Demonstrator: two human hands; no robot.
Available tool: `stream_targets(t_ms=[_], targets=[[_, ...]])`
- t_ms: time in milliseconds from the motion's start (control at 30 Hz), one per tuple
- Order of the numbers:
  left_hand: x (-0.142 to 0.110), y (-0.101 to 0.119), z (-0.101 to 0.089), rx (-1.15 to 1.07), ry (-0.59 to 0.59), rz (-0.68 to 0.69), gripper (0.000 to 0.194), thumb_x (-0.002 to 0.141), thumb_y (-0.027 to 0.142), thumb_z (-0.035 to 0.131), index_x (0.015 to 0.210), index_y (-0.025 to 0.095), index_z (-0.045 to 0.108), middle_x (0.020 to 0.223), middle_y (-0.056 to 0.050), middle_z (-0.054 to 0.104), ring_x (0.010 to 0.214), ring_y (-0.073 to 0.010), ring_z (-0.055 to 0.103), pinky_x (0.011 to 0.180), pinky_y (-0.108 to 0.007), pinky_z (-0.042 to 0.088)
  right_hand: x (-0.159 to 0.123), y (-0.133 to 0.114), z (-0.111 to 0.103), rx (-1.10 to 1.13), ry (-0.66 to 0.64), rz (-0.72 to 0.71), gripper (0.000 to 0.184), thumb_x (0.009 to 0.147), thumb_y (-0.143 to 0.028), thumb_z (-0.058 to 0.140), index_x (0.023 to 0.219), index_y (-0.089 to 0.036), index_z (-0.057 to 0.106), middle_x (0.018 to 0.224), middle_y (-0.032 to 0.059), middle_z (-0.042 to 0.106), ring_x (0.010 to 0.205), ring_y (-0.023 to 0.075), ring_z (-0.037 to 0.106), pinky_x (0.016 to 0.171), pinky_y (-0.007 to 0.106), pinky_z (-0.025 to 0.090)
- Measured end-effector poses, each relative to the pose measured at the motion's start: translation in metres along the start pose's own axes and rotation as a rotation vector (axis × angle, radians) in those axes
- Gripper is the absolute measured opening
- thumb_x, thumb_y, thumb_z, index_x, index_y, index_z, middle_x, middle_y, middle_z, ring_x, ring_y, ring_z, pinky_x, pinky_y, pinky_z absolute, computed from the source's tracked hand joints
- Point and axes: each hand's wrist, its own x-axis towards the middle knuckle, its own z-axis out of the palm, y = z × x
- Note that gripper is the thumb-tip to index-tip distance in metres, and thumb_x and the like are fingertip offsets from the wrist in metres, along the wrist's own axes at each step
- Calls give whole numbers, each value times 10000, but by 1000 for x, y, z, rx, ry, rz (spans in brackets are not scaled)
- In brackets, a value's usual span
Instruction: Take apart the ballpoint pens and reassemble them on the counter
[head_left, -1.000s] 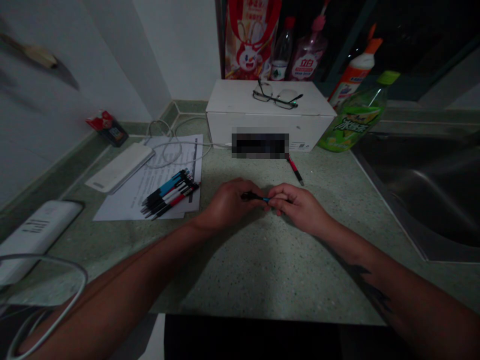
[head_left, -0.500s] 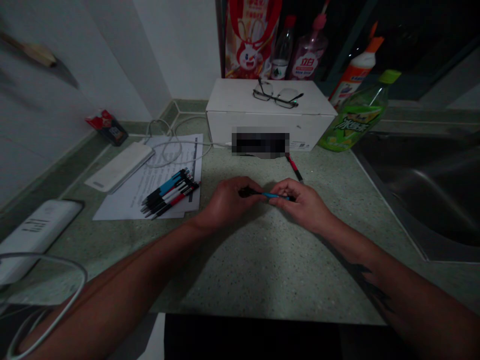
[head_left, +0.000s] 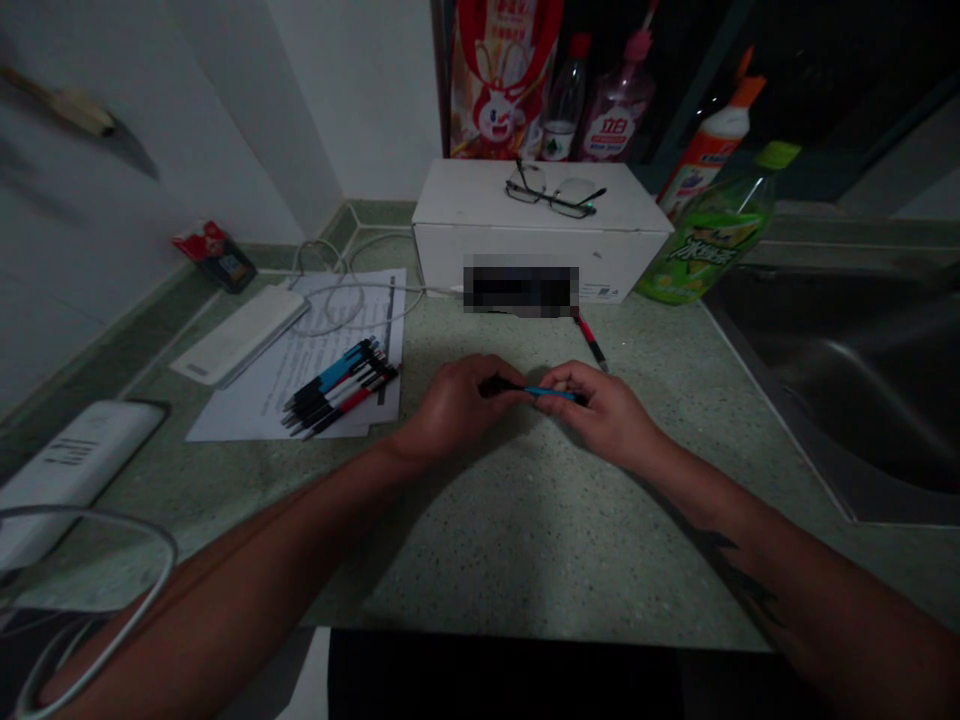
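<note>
A blue and black pen (head_left: 541,391) lies level between my two hands, a little above the speckled counter. My left hand (head_left: 466,402) pinches its black end, and my right hand (head_left: 596,405) grips the blue end between thumb and fingers. The fingers hide parts of the pen. To the left, a bundle of pens (head_left: 337,388) in blue, black, white and red rests on printed paper sheets (head_left: 255,405). Beyond my right hand a single red and black pen (head_left: 590,338) lies on the counter.
A white box (head_left: 465,200) with glasses (head_left: 555,195) on top stands behind my hands. Right of it are a green bottle (head_left: 712,245) and a metal sink (head_left: 840,370). White power banks (head_left: 240,330) and cables lie left. The counter's front edge (head_left: 540,635) is near my body.
Both hands keep hold of the blue and black pen in almost the same place. My right hand's fingers have shifted very slightly; nothing else has visibly moved.
</note>
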Motion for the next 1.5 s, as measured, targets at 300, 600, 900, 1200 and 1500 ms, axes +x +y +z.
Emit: stream_targets(t_ms=[300,600,900,1200,1500], targets=[[-3,-6,4,45,-76,90,62,859,226,776,915,237,801,888,-36,787,809,-180,697,778,-319,560,-1,-3,0,-72,-113,24,337,1020,-445,526,800,-236,674,650,-16,660,589,145,574,630,311,445],[2,1,1,-84,34,-75,149,886,318,769,951,186,749,901,-41,775,799,-166,688,736,-281,539,1,2,-3,-148,98,-16,217,937,-450,684,985,-249,750,910,44,772,810,229,687,733,367,499],[10,3,-8,-73,55,-213,204,930,330,684,801,188,753,731,-27,744,643,-148,617,620,-282,465,1,0,-10,-269,238,-94,220,947,-474,707,972,-263,766,951,67,782,859,260,702,782,410,531],[9,-4,-10,-23,146,-117,25,817,221,777,806,234,758,839,-26,771,788,-194,682,737,-332,536,0,-3,-12,-301,237,-87,192,970,-435,682,976,-271,780,945,62,794,864,267,715,810,422,524],[8,0,-9,-13,70,-125,103,913,267,697,859,201,754,827,-36,769,757,-180,678,742,-327,550,1,-2,-12,-285,222,-86,242,972,-449,652,960,-248,788,909,67,786,830,253,708,775,391,507]])
